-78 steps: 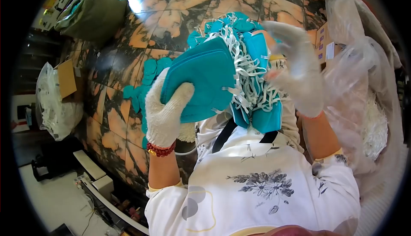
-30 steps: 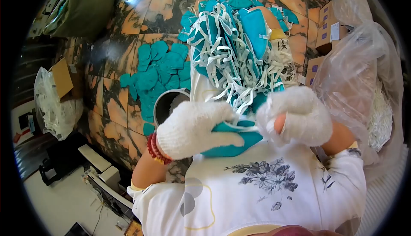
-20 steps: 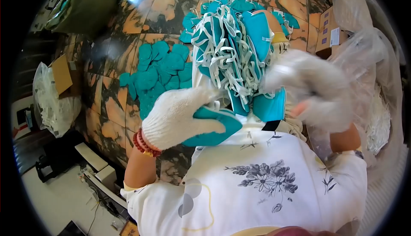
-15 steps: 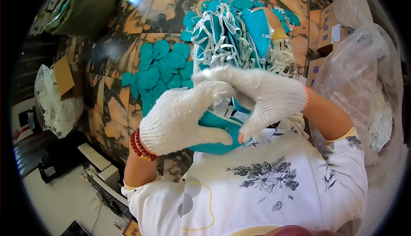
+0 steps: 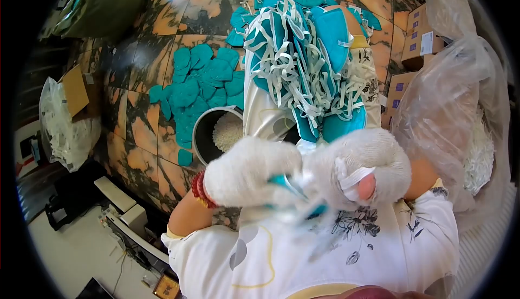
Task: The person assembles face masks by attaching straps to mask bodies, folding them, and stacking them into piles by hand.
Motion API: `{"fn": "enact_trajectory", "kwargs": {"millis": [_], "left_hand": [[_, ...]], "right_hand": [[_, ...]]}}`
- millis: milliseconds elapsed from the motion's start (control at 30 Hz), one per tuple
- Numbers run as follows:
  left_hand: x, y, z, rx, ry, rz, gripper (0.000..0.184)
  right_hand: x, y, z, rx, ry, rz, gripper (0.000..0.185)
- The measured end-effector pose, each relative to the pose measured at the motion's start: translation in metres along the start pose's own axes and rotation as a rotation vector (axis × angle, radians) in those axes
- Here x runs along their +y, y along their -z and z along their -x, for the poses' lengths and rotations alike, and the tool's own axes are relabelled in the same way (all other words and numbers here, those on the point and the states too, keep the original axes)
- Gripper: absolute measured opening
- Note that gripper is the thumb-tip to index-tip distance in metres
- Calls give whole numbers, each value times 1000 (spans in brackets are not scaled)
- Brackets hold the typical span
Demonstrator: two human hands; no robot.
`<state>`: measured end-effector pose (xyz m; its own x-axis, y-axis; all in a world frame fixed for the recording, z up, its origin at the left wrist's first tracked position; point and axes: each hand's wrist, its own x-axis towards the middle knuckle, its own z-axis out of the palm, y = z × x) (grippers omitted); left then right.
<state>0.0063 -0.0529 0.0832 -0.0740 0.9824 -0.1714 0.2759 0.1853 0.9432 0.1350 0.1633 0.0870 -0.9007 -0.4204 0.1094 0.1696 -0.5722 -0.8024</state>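
White gloves cover both hands, which meet in front of my chest. My left hand (image 5: 252, 173), a red bead bracelet at its wrist, is closed on a teal mask (image 5: 281, 181) that is blurred by motion. My right hand (image 5: 360, 168) is closed, its bare thumb tip pressed on a white strap (image 5: 351, 182). Beyond the hands, a heap of teal masks with tangled white straps (image 5: 287, 63) lies across my lap. Many loose teal masks (image 5: 197, 82) are spread on the floor to the left.
A round bin (image 5: 203, 131) with white bits inside stands left of my legs. Clear plastic bags (image 5: 444, 104) and cardboard boxes (image 5: 414, 39) are on the right. At the left are an open carton (image 5: 75, 92), a plastic bag (image 5: 57, 131) and a green sack (image 5: 108, 9).
Both hands have drawn back toward my chest, and the right has gone from spread over the mask to closed. The bin is uncovered again. The mask has moved down and toward me.
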Motion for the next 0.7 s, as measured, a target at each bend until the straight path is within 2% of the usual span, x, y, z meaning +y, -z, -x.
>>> {"fn": "enact_trajectory", "kwargs": {"millis": [67,167,200,233,267,300,333,400,433,467,500,533,567,600,633,700], "left_hand": [[7,-6,-1,5,-87,-91,38],[0,1,20,4,33,-64,38],[-20,13,43,139,48,-18,28],[-18,20,63,488,307,132,19],[-30,34,76,617,415,243,15],[-44,26,79,750,269,321,51],[-50,20,69,826,189,437,51],[-53,1,40,968,36,665,53],[-59,-1,32,795,-3,990,61],[-75,-3,12,459,-196,1270,65],[-91,-4,-9,79,-281,1498,70],[-83,-11,-14,34,-249,1622,68],[-76,-18,-20,-8,-212,1746,66],[-70,-26,-21,172,-111,1733,59],[-63,-35,-21,348,-3,1698,53],[-89,-51,-19,387,-7,1642,48]], "right_hand": [[-11,-7,12,109,-139,21,20],[-37,-7,37,290,-359,200,25],[-40,7,59,464,-161,-1,29],[-47,9,63,688,-63,-96,32],[-55,11,66,899,58,-166,35],[-60,9,62,970,76,-28,35],[-64,8,58,1047,83,114,34],[-51,37,47,743,113,605,27],[-44,33,29,755,-14,709,21],[-33,23,4,772,-149,799,18],[-13,30,-13,660,-4,829,17],[4,38,-27,546,137,861,18],[7,37,-40,420,169,870,23],[10,36,-49,290,199,876,28],[15,34,-51,292,170,910,29],[23,30,-53,293,113,977,29]]}}
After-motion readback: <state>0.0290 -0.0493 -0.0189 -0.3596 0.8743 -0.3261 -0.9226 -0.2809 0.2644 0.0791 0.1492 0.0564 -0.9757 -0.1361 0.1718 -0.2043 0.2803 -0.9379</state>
